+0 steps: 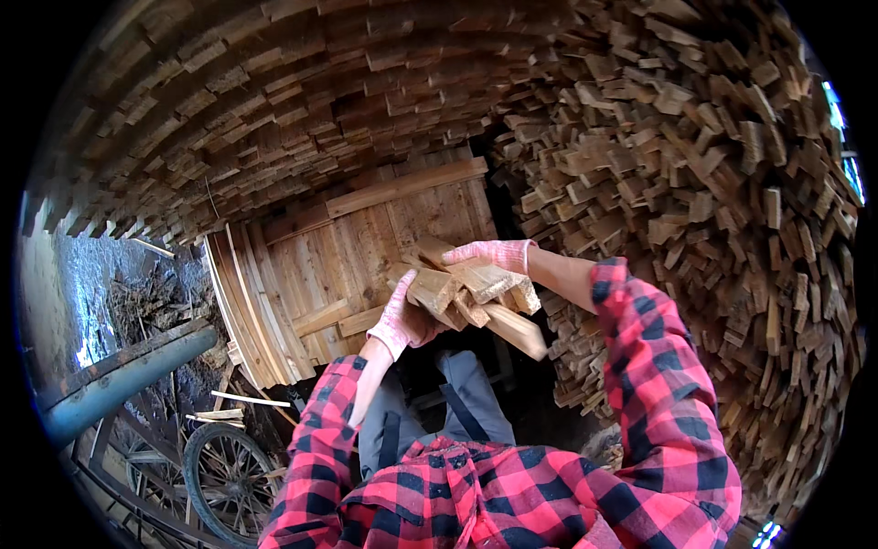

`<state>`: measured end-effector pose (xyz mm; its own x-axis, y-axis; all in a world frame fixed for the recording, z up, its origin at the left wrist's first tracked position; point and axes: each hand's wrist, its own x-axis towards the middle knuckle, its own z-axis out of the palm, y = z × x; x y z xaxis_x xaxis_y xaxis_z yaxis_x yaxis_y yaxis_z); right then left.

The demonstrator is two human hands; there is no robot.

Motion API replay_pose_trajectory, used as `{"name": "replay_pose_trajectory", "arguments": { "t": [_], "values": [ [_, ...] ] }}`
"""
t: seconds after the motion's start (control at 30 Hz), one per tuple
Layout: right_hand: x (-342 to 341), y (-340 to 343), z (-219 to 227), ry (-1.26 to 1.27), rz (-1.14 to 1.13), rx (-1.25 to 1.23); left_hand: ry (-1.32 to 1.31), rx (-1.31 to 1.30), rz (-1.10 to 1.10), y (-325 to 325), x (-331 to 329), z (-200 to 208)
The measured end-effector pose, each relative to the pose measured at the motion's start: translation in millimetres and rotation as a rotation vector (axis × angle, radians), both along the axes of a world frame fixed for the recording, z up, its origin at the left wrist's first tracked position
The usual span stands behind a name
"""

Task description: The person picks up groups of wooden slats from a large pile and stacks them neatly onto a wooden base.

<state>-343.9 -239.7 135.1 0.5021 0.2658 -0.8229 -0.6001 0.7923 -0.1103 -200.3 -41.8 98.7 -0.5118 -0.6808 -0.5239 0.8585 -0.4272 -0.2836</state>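
Dim in here, bluish glare flaring off the ground [165, 279] at left, stacked wood [274, 91] blurring, bending toward the black rim!

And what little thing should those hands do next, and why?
Perhaps push the stick at the bundle's lower right back in line: its end pokes out past the other wooden pieces, held between the left hand and right hand, so it might slip or catch on something.
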Motion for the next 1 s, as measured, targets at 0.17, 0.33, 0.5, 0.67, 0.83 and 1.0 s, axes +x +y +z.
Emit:
{"name": "replay_pose_trajectory", "arguments": {
  "t": [0.17,0.33,0.5,0.67,0.83,1.0],
  "values": [
    [15,8,-42,0.131,-0.109,0.015,-0.155,0.081,0.063,7,4,-29],
    [-29,55,-42,-0.027,-0.293,-0.128,-0.243,0.188,0.026,20,-5,-20],
    [-74,110,-31,-0.257,-0.436,-0.246,-0.358,0.134,0.012,63,-38,-73],
    [-72,101,-87,-0.223,-0.402,-0.663,-0.86,0.016,-0.062,18,-17,-94],
    [-24,56,-177,0.325,0.271,-0.851,-0.559,-0.181,-0.287,-43,8,-180],
    [-50,76,-150,-0.056,-0.029,-1.125,-1.049,-0.175,-0.504,-105,9,-173]
  ]
}}
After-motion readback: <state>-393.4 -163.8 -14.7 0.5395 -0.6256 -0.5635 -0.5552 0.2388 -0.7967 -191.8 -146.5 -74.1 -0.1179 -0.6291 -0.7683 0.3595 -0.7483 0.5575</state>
